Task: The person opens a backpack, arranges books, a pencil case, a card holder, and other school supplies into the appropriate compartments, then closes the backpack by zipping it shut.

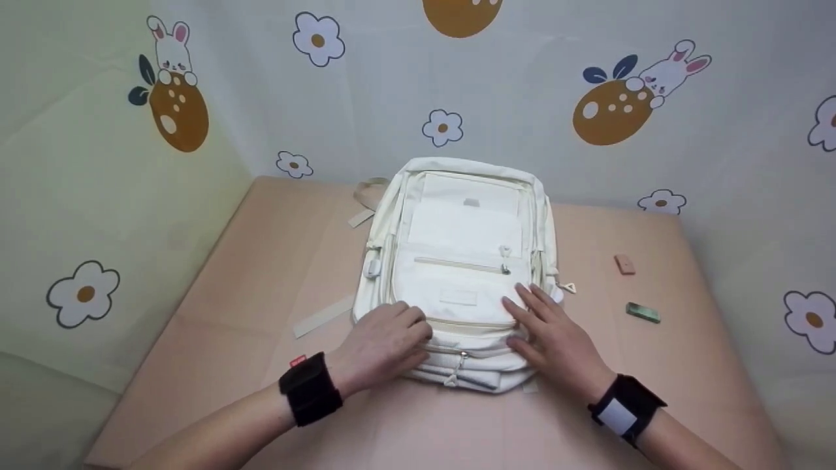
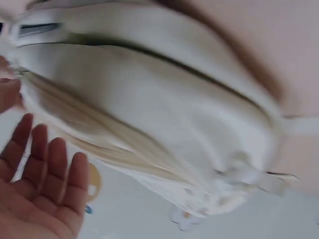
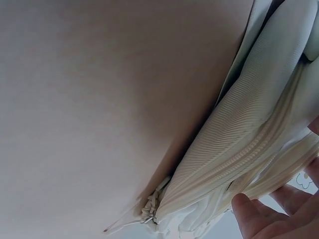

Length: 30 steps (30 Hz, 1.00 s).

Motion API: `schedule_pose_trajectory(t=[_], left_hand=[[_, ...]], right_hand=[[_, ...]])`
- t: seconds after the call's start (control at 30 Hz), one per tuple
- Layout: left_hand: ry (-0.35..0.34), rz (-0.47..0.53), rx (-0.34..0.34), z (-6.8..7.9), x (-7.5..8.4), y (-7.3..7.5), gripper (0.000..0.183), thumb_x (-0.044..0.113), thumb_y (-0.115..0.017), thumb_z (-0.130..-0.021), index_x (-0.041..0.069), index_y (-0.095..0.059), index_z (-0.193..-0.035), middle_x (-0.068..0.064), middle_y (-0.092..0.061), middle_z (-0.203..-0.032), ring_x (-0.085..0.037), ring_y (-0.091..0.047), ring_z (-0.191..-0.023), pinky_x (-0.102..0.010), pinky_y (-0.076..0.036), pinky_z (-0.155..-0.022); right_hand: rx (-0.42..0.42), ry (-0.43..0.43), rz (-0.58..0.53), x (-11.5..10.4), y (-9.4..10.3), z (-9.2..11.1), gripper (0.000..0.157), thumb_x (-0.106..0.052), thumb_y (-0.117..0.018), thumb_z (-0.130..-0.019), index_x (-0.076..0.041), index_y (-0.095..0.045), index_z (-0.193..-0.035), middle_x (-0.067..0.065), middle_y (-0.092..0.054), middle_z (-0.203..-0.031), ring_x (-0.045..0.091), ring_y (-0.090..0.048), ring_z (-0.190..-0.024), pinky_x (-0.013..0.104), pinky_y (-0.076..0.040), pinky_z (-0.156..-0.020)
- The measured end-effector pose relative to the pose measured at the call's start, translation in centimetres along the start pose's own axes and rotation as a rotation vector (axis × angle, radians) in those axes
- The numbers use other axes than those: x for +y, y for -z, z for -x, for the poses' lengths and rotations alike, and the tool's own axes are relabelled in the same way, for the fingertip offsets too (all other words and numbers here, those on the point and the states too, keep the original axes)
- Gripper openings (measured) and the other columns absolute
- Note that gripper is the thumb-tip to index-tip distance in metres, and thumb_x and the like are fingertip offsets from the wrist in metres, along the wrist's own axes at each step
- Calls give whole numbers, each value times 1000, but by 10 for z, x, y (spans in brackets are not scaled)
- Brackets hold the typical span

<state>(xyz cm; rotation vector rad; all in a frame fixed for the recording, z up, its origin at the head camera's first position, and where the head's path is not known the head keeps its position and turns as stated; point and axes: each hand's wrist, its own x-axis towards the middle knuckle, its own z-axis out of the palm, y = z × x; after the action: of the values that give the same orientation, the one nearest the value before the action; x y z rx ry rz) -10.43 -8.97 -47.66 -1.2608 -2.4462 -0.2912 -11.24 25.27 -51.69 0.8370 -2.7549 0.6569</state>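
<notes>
A cream backpack [image 1: 465, 225] lies front side up, its bottom toward me. My left hand [image 1: 385, 339] is at the lower left of its front pocket, fingers bent over the pocket edge in the head view. In the left wrist view four fingers of the left hand [image 2: 42, 184] are loosely extended beside the pocket zipper. My right hand [image 1: 555, 333] rests with spread fingers on the pocket's right side. The right wrist view shows fingertips [image 3: 241, 204] against the zipped edge. A zipper pull [image 1: 452, 378] hangs at the lower front, between the hands.
On the table [image 1: 241, 365] to the right lie a small pink block [image 1: 624, 264] and a small green block [image 1: 643, 313]. A strap [image 1: 323, 318] sticks out at the bag's left. Behind, a patterned cloth [image 1: 366, 85] hangs as a wall.
</notes>
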Motion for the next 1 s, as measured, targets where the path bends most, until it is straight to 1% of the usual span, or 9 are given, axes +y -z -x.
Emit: schedule_pose_trajectory(t=[0.1,0.23,0.4,0.5,0.63,0.7,0.77,0.83,1.0], left_hand=[[-42,-8,37,11,-17,-5,20,21,-80,-82,17,-67,-97,2,-65,-98,-17,-60,-88,-33,-50,-74],[-85,-13,67,17,-30,-12,12,18,-77,-89,16,-70,-98,3,-66,-100,-17,-62,-91,-31,-51,-77],[-85,-18,85,17,-32,-14,4,16,-75,-92,18,-72,-93,6,-65,-94,-14,-61,-84,-27,-49,-69],[-65,-4,86,17,-31,-14,5,15,-75,-92,18,-71,-91,6,-64,-91,-13,-61,-81,-27,-49,-65],[-44,17,101,16,-30,-13,7,14,-76,-92,17,-70,-89,5,-63,-88,-14,-61,-79,-28,-50,-62],[-34,24,112,16,-30,-12,8,13,-76,-91,18,-70,-89,5,-63,-87,-14,-62,-78,-28,-50,-62],[-26,30,114,15,-30,-11,9,13,-76,-91,18,-70,-88,6,-63,-86,-14,-62,-78,-29,-50,-61],[-22,31,106,15,-30,-11,8,13,-76,-91,18,-70,-88,6,-63,-86,-14,-62,-78,-29,-50,-61],[-17,33,76,15,-29,-10,7,14,-75,-92,18,-70,-89,6,-62,-86,-14,-62,-77,-29,-50,-60]], right_hand=[[-12,-14,-7,0,2,0,68,-34,-75,-95,-25,-45,-155,4,-30,-166,29,-26,-152,53,-38,-111],[-19,-19,-5,-2,3,1,67,-33,-74,-96,-24,-45,-155,5,-30,-166,30,-26,-152,54,-39,-111],[-1,-1,12,-6,2,0,69,-29,-76,-95,-21,-45,-156,9,-32,-165,32,-26,-151,55,-37,-112],[80,44,12,-16,4,-1,68,-23,-80,-90,-13,-51,-151,14,-42,-158,35,-35,-146,55,-36,-112],[229,185,33,-42,4,-5,35,-22,-82,-85,-9,-71,-116,6,-66,-119,26,-60,-114,43,-48,-95],[269,269,73,-57,1,-8,20,-29,-82,-85,-15,-71,-93,-3,-66,-94,17,-60,-89,36,-50,-77],[283,328,117,-69,-5,-11,25,-38,-83,-85,-20,-67,-76,-10,-60,-76,11,-53,-70,31,-44,-63],[279,353,164,-79,-12,-15,36,-46,-83,-83,-22,-62,-67,-12,-55,-65,9,-47,-59,30,-39,-57],[266,329,275,-90,-27,-22,48,-48,-84,-80,-19,-53,-59,-7,-50,-56,13,-43,-51,33,-37,-54]])
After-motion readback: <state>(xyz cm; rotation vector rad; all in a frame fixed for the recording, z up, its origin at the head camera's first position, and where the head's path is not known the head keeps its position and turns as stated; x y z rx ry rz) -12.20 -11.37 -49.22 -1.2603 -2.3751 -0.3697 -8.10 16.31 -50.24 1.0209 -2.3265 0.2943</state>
